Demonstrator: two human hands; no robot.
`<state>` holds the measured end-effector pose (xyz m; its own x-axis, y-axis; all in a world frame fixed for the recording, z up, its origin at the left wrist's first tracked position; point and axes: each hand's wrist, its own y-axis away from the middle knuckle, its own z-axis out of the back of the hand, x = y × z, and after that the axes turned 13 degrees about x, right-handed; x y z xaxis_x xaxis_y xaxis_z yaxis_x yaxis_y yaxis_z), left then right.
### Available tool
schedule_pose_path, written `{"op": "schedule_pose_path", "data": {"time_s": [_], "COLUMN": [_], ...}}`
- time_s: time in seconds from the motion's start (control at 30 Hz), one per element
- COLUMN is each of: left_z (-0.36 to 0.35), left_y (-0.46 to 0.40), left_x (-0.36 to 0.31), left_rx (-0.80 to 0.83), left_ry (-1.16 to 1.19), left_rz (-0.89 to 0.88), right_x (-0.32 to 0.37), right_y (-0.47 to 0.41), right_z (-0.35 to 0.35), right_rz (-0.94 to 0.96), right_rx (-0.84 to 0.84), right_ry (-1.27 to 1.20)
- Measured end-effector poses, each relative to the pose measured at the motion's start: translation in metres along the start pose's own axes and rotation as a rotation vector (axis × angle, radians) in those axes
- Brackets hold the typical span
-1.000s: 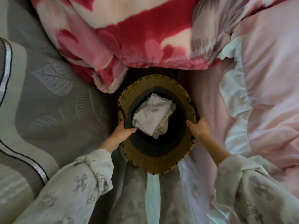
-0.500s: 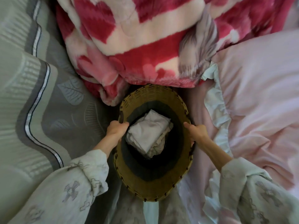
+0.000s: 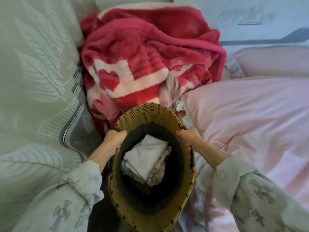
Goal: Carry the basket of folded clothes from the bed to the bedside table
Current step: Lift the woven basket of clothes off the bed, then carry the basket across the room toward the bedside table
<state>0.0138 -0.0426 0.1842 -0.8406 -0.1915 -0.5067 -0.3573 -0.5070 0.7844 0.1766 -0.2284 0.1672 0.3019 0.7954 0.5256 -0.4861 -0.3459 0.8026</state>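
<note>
A tall woven basket, tan with a dark inner lining, is held up in front of me over the bed. Folded pale grey clothes lie at its bottom. My left hand grips the dark handle on the basket's left rim. On the right rim, my right hand is closed around the other handle. Both arms wear pale sleeves printed with grey crosses. No bedside table is in view.
A crumpled red and cream fleece blanket lies just beyond the basket. A pink quilt with a frilled edge covers the bed on the right. Grey-green leaf-patterned bedding fills the left. A pale headboard stands at the back right.
The basket has come up off the bed and toward me, and now looks larger and lower in view. My view has tilted up, showing more blanket and the headboard. Both hands keep their grip.
</note>
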Motion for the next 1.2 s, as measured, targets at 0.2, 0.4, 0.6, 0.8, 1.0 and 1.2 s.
{"op": "schedule_pose_path", "data": {"time_s": [0.2, 0.4, 0.6, 0.8, 1.0, 1.2], "left_z": [0.005, 0.007, -0.014, -0.056, -0.118, -0.202], "left_y": [0.064, 0.139, 0.245, 0.363, 0.466, 0.544], "left_x": [-0.028, -0.073, -0.128, -0.143, -0.131, -0.093], "left_rx": [0.079, 0.207, 0.204, 0.353, 0.498, 0.724], "left_ry": [-0.070, -0.176, -0.185, -0.185, -0.203, -0.258], "left_rz": [-0.249, -0.538, -0.793, -0.988, -1.138, -1.198], "right_x": [-0.015, -0.042, -0.050, -0.091, -0.170, -0.265], "right_y": [0.093, 0.200, 0.327, 0.455, 0.562, 0.658], "right_z": [0.016, 0.038, 0.070, 0.103, 0.108, 0.106], "right_rz": [0.068, 0.174, 0.352, 0.418, 0.412, 0.394], "right_rx": [-0.096, -0.186, -0.420, -0.692, -0.953, -1.247], "right_ry": [-0.160, -0.391, -0.548, -0.596, -0.690, -0.765]}}
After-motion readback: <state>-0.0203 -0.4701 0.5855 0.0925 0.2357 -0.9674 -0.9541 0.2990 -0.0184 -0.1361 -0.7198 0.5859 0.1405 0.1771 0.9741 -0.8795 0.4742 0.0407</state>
